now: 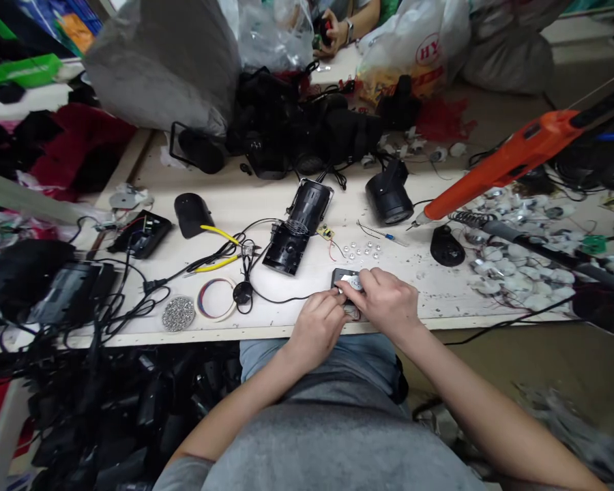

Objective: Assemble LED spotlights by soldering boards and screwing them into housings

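Note:
At the front edge of the bench, both hands meet over a small dark grey housing (337, 274) with a whitish round piece (355, 281) on its top. My left hand (318, 323) has its fingers pinched together at the housing's left side, where a black cable (281, 301) runs in under them. Curled over the housing from the right, my right hand (387, 300) presses its thumb and fingers on it. The fingers cover most of the part and the cable's end. Several small clear lenses (361, 250) lie just beyond.
An orange electric screwdriver (512, 160) hangs at the right, above a pile of white discs with wires (522, 273). Yellow-handled cutters (217, 266), a tape roll (200, 300) and black cylindrical lamp housings (286, 247) lie leftward. Across the bench, another person's hand (332, 34) holds something.

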Demonstrator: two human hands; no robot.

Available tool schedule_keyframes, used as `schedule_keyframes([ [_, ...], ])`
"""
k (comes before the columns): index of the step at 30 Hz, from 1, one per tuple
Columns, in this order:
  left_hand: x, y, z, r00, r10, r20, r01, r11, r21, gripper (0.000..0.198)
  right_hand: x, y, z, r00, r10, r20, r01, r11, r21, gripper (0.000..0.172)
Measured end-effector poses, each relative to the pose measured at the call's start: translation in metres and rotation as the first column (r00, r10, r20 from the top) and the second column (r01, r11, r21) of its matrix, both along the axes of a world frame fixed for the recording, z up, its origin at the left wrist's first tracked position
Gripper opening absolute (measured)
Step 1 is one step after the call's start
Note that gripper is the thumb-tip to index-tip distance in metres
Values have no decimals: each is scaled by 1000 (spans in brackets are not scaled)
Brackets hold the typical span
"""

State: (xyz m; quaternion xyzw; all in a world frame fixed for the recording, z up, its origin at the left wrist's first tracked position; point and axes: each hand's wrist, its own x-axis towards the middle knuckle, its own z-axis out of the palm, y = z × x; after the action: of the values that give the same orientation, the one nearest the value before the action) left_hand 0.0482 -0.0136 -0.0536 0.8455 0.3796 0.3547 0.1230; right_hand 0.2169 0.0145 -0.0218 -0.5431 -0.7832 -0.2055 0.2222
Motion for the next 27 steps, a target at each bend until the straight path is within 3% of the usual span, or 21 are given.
schedule_keyframes([
  [4, 1, -1, -4, 1000, 7, 14, -7, 1000, 3, 10, 0, 0, -8, 999, -52, -5, 52, 998, 17, 54],
  [9, 2, -1, -7, 997, 31, 64, -30, 999, -20, 7, -3, -4, -6, 988, -155, 25, 157, 969, -189, 56],
  [11, 1, -1, -5, 990, 20, 136, -12, 998, -61, 8, 2, -8, 4, 986, -159, -57, 137, 950, -281, 55],
  [13, -3, 1, -1, 966, 12, 257, 21, 992, -125, 9, 16, -9, 17, 953, -168, -251, 94, 955, -282, 49],
  [16, -10, 5, 9, 883, 109, 456, 29, 958, -285, 11, 48, 1, 40, 781, -177, -599, 183, 982, -52, 26],
  [17, -11, 7, 12, 845, 172, 507, 26, 932, -361, 13, 58, 8, 46, 678, -164, -717, 306, 949, 72, 22],
  [18, -12, 9, 14, 800, 240, 549, 33, 898, -439, 15, 68, 18, 52, 574, -141, -807, 354, 931, 89, 29],
  [20, -12, 12, 17, 705, 362, 610, 87, 810, -581, 22, 81, 41, 60, 421, -40, -906, 245, 967, 71, 50],
  [22, -8, 14, 18, 630, 454, 630, 162, 717, -678, 28, 84, 62, 68, 393, 58, -918, -75, 997, 31, 46],
  [24, -5, 14, 18, 596, 489, 637, 213, 668, -713, 34, 78, 75, 77, 410, 119, -904, -395, 917, -58, 39],
  [26, -2, 11, 19, 612, 455, 647, 201, 701, -684, 36, 65, 76, 85, 391, 130, -911, -563, 817, -125, 38],
  [27, -2, 10, 19, 637, 412, 652, 161, 755, -635, 34, 58, 72, 88, 365, 123, -923, -597, 791, -131, 37],
])
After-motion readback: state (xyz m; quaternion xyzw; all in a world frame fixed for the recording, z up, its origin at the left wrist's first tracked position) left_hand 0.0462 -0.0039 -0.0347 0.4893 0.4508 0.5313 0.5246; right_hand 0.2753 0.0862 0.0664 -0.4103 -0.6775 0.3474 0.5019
